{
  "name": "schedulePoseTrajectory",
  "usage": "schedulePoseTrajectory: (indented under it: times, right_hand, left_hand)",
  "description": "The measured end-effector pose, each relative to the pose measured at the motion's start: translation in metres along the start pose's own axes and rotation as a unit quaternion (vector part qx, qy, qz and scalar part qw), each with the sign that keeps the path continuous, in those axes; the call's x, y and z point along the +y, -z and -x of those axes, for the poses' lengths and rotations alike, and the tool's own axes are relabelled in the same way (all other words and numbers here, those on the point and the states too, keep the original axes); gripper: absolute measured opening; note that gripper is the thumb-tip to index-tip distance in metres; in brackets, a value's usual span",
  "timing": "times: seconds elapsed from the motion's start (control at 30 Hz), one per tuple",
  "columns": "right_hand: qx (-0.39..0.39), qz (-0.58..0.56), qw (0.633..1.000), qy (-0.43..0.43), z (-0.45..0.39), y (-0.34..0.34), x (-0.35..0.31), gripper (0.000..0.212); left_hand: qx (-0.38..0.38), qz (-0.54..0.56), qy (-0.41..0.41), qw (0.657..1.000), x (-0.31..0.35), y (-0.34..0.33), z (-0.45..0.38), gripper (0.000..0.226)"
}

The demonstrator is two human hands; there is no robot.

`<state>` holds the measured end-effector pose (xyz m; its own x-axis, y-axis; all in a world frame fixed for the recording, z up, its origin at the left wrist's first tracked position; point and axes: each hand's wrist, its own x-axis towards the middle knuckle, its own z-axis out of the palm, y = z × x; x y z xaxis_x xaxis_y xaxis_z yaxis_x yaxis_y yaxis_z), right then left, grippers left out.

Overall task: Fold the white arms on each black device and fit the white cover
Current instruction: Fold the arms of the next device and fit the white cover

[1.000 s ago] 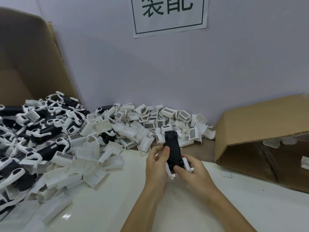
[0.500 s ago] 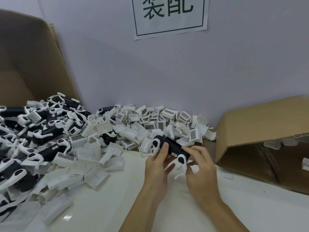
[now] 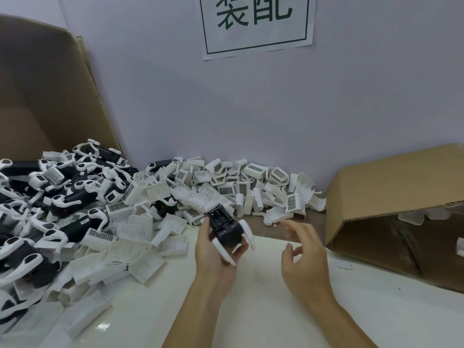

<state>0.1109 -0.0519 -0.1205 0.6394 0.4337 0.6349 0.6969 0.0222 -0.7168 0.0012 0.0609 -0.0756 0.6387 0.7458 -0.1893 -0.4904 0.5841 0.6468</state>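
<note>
**Counts on the bench**

Two hands: left hand (image 3: 216, 257), right hand (image 3: 305, 257). One black device (image 3: 224, 226) held. Two cardboard boxes: far left (image 3: 37, 96), right (image 3: 391, 197). One wall sign (image 3: 256, 23). White covers (image 3: 226, 187) and piled devices (image 3: 62, 197): too many to count.

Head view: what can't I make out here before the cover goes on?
- Black device: underside hidden by the left hand gripping it.
- Right hand: fingertips motion-blurred; it holds nothing.
- Cardboard box on the right: contents in shadow, cut off by the frame edge.
- Pile of white covers: barcode labels too small to read.
</note>
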Motion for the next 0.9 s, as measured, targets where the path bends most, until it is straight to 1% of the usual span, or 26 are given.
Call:
schedulePoseTrajectory:
  times: [0.13, 0.27, 0.33, 0.4, 0.5, 0.57, 0.63, 0.7, 0.77, 0.83, 0.9]
  right_hand:
    - [-0.022, -0.002, 0.998, -0.06, -0.002, -0.001, 0.007, 0.047]
    - [-0.022, -0.021, 0.992, -0.119, -0.005, -0.002, 0.013, 0.04]
    - [-0.014, -0.033, 0.986, -0.161, -0.01, -0.001, 0.015, 0.034]
    - [-0.024, -0.009, 0.983, -0.183, -0.02, 0.0, 0.017, 0.026]
    - [-0.059, 0.065, 0.982, -0.166, -0.046, 0.0, 0.019, 0.02]
    - [-0.082, 0.115, 0.979, -0.149, -0.064, -0.004, 0.021, 0.02]
    - [-0.122, 0.174, 0.969, -0.128, -0.08, -0.012, 0.024, 0.023]
    - [-0.172, 0.264, 0.943, -0.106, -0.093, -0.019, 0.028, 0.031]
    - [-0.213, 0.355, 0.907, -0.071, -0.102, -0.022, 0.033, 0.036]
    - [-0.247, 0.426, 0.87, -0.023, -0.105, -0.022, 0.038, 0.026]
    - [-0.257, 0.465, 0.847, 0.016, -0.105, -0.021, 0.041, 0.017]
  left_hand:
    - [0.023, -0.032, -0.025, 0.999, 0.013, 0.01, -0.005, 0.032]
    - [0.023, -0.036, -0.053, 0.998, 0.018, 0.014, -0.006, 0.031]
    - [0.024, -0.085, -0.062, 0.994, 0.012, 0.012, -0.006, 0.022]
    - [0.03, -0.135, -0.058, 0.989, 0.006, 0.01, -0.008, 0.02]
    - [0.021, -0.173, -0.019, 0.985, 0.0, 0.005, -0.008, 0.026]
    - [0.006, -0.189, 0.008, 0.982, -0.002, 0.003, -0.008, 0.033]
    - [-0.002, -0.195, 0.017, 0.981, -0.004, 0.002, -0.007, 0.036]
    - [-0.005, -0.194, 0.015, 0.981, -0.004, 0.002, -0.006, 0.037]
    - [-0.007, -0.196, 0.013, 0.981, -0.004, 0.002, -0.006, 0.037]
    - [-0.006, -0.196, 0.014, 0.98, -0.003, 0.002, -0.007, 0.037]
    - [-0.006, -0.193, 0.01, 0.981, -0.002, 0.003, -0.007, 0.037]
